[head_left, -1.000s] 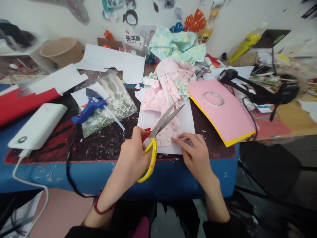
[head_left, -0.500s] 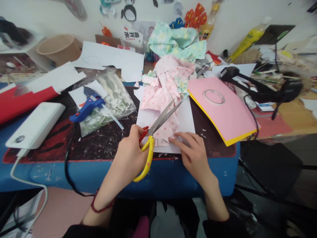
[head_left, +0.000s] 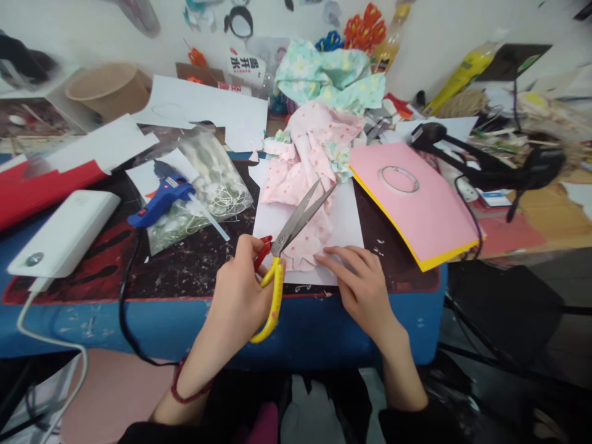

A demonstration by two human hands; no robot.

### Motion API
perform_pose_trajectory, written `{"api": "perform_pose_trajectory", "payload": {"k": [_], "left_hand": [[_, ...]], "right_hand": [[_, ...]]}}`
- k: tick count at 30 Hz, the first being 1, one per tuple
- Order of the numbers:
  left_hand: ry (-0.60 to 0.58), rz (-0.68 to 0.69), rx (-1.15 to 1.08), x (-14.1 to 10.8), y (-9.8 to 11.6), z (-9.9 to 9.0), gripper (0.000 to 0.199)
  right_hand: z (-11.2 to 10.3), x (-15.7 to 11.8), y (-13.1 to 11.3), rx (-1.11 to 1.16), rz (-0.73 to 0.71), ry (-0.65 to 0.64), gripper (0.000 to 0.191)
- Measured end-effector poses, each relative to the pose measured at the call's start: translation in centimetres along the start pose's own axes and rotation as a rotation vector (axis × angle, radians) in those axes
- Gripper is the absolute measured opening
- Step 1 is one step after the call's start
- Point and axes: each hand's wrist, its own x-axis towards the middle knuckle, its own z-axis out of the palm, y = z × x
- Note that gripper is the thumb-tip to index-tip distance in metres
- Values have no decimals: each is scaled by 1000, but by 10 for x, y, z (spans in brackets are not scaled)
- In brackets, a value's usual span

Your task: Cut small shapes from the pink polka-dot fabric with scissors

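My left hand [head_left: 243,287] is closed round the handles of a pair of scissors [head_left: 296,225], one yellow and one red. The blades are slightly apart and point up and away, above the pink dotted cloth [head_left: 312,154]. At the cloth's wavy near edge lies my right hand [head_left: 365,283], its fingers stretched out with the tips touching the fabric. Part of its thumb is tucked under the palm. Beneath the cloth is a white sheet of paper [head_left: 349,216].
To the left lie a blue glue gun [head_left: 161,194], a clear plastic bag [head_left: 198,216] and a white power bank [head_left: 65,234]. On the right are pink and yellow sheets [head_left: 425,209] with a metal ring [head_left: 399,179] on top. Behind is a green floral cloth [head_left: 328,77].
My left hand and the scissors have shifted slightly left. The blades are a little closer together. My right hand has stayed at the cloth's edge.
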Motion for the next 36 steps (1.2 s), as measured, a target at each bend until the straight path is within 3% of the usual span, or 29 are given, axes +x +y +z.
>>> {"api": "perform_pose_trajectory", "payload": {"k": [7,17,23,28,32,36], "left_hand": [[-34,17,-87,-1,-3,-1,32],[-90,-23,-174,4,-1,-6,36],[-52,-46,-156,6,2,-5,36],[-34,-41,-146,5,3,-9,34],[158,-28,182,3,4,-17,35],[401,-32,533,9,7,-17,37]], "right_hand": [[0,2,0,23,27,-3,49],[1,5,-3,-170,-88,-13,52],[0,3,-1,-200,-140,-13,53],[-2,1,2,-54,-97,-1,52],[-4,3,4,126,24,22,44],[-3,15,2,74,40,52,38]]}}
